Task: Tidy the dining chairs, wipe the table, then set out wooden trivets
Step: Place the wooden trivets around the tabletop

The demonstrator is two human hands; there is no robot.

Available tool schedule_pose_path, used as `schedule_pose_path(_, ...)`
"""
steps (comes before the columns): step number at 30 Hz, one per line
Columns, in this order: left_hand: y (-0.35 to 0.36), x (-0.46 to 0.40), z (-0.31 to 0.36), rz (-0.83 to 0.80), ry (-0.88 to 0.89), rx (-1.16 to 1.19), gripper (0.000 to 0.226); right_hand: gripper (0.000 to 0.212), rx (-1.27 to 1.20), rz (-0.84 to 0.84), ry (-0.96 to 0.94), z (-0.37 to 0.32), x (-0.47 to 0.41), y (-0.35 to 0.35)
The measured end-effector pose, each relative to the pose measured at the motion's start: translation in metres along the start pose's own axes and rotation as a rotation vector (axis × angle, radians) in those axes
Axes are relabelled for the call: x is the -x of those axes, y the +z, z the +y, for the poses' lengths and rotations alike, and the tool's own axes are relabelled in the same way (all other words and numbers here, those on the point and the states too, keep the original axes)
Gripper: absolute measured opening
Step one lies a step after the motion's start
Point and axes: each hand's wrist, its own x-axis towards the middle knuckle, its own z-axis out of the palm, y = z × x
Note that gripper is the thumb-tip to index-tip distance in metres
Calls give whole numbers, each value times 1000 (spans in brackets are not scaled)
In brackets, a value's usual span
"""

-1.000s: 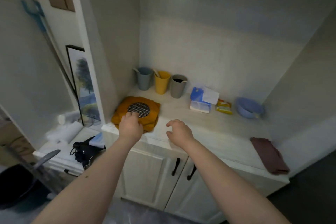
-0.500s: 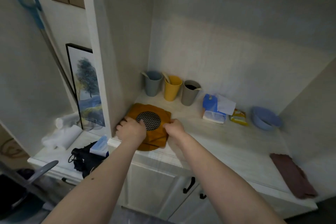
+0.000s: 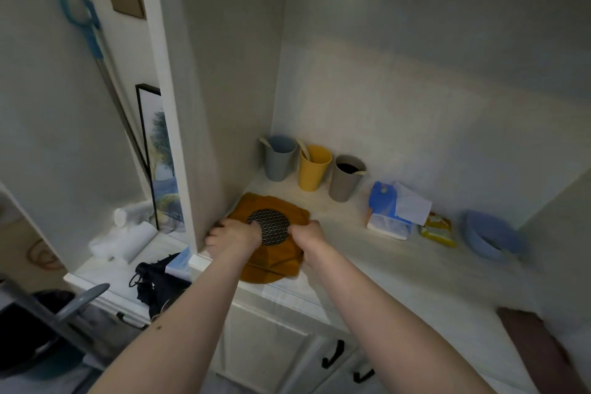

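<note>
Two bare forearms extended from the lower edge of the view toward a pale countertop (image 3: 399, 265) set in a recessed niche. Below the counter edge, white cabinet doors (image 3: 271, 352) carried black handles (image 3: 332, 353). At the near right corner of the counter lay a dark maroon cloth (image 3: 537, 339), partly cut off by the frame.

The left hand (image 3: 232, 235) lay on the left edge of a stack of orange-brown trivets (image 3: 275, 253), its fingers curled down over the edge beside the niche wall. The right hand (image 3: 305, 235) was at the stack's right edge with its fingers curled inward; whether they pinched the stack or only pressed on it could not be determined. On top of the stack, between the two hands, sat a round dark woven mat (image 3: 268, 227). The stack lay in the left corner of the counter, its near edge slightly overhanging the counter front.

To the left, on a lower ledge, were a black bundled item (image 3: 156, 285) and white rolls (image 3: 128, 241); a framed picture (image 3: 160, 157) leaned against the wall there.

Farther back stood three cups in a row: grey-blue cup (image 3: 279, 158), yellow cup (image 3: 313, 168) and grey cup (image 3: 347, 177). To their right lay a tissue pack (image 3: 395, 209), a yellow packet (image 3: 438, 229) and a blue bowl (image 3: 489, 238).
</note>
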Motion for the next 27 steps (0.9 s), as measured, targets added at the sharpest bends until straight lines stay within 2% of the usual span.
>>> schedule_pose_path(3,4,9,7,1,-43,-23,85,54,-2,-52,5,1,-3,-6)
schedule_pose_path(9,9,9,1,133,-174,159,58,56,6,-114,-6,6,-12,-20)
schedule_pose_path(12,12,18,-4,114,-216,254,61,56,41,-100,3,10,-13,-28)
schedule_pose_path(20,28,42,-19,51,-105,328,52,58,35,-34,11,21,-7,-50)
schedule_pose_path(24,26,59,-22,-6,16,711,58,55,-28,-19,24,28,-2,-56)
schedule_pose_path(27,17,77,-35,-66,113,830,63,53,-27,8,-15,36,8,-52)
